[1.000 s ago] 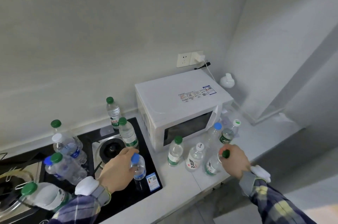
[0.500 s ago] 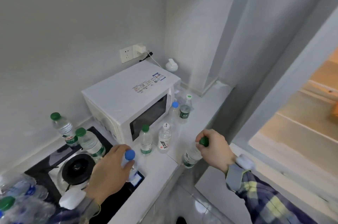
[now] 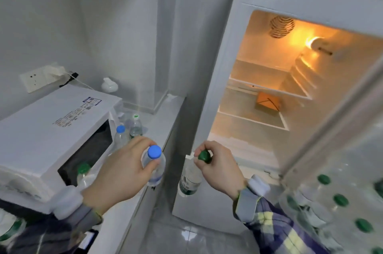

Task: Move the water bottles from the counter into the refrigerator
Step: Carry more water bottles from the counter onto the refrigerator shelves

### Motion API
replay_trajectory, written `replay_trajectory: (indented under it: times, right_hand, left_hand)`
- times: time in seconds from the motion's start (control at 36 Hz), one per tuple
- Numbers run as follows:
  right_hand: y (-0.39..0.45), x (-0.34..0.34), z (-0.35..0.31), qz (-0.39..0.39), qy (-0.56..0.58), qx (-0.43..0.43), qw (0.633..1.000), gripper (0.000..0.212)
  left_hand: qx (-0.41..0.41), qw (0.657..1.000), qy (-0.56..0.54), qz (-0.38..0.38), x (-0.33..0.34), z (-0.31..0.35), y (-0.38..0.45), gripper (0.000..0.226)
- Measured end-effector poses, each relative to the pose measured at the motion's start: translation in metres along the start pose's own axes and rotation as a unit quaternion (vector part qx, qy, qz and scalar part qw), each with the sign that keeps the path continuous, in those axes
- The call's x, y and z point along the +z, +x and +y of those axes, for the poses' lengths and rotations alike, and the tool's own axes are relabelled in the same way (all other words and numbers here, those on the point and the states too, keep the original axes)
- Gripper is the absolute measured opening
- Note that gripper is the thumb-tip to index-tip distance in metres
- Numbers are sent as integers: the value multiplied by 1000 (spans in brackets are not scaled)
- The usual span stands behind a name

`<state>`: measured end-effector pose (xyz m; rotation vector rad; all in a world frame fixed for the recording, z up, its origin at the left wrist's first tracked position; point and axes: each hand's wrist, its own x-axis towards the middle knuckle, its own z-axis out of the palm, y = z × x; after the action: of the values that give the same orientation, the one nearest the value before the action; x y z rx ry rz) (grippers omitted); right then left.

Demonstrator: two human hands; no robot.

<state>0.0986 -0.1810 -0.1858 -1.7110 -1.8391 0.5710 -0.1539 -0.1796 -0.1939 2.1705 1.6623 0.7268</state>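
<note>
Both arms wear dark plaid flannel sleeves (image 3: 277,231) crossed with pale yellow and white stripes, each ending in a plain grey cuff (image 3: 245,202). A chunky white block-shaped device (image 3: 259,186), probably a strap-on tracker, sits on each wrist just behind the bare left hand (image 3: 122,173) and right hand (image 3: 219,167).

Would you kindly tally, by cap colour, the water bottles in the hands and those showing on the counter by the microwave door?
Blue caps: 2, held blue-capped bottle in left hand, counter blue-capped bottle
Green caps: 2, held green-capped bottle in right hand, counter green-capped bottle
White caps: 1, white-capped bottle
Total: 5
</note>
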Motion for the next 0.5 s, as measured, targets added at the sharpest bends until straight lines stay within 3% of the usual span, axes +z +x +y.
replay_trajectory:
  times: [0.5]
  right_hand:
    - [-30, -150, 61, 193, 28, 40, 980, 16]
  left_hand:
    - [200, 978, -49, -21, 53, 168, 114, 19]
